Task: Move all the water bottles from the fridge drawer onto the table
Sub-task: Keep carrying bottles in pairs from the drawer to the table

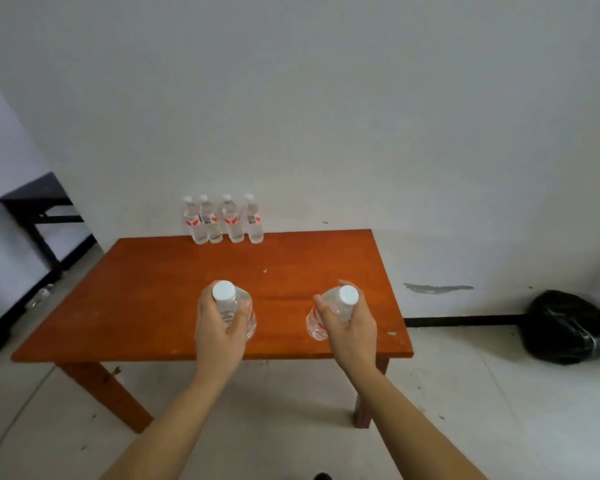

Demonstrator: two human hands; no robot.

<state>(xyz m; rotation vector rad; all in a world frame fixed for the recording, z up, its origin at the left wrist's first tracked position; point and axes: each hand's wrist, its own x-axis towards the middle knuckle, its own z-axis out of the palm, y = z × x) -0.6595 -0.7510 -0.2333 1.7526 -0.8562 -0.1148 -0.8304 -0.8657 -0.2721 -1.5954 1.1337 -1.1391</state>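
Observation:
My left hand [219, 327] grips a clear water bottle [224, 295] with a white cap, held upright over the near part of the orange-brown wooden table [146, 306]. My right hand [352, 327] holds a second water bottle [343, 299], tilted with its cap to the right, also above the table's near side. Whether either bottle touches the tabletop I cannot tell. Several more water bottles [222, 220] with red-and-white labels stand in a row at the table's far edge against the wall. The fridge drawer is out of sight.
A white wall runs behind the table. A dark table [39, 206] stands at the far left. A black bag [565, 327] lies on the floor at the right. Pale floor surrounds the table legs.

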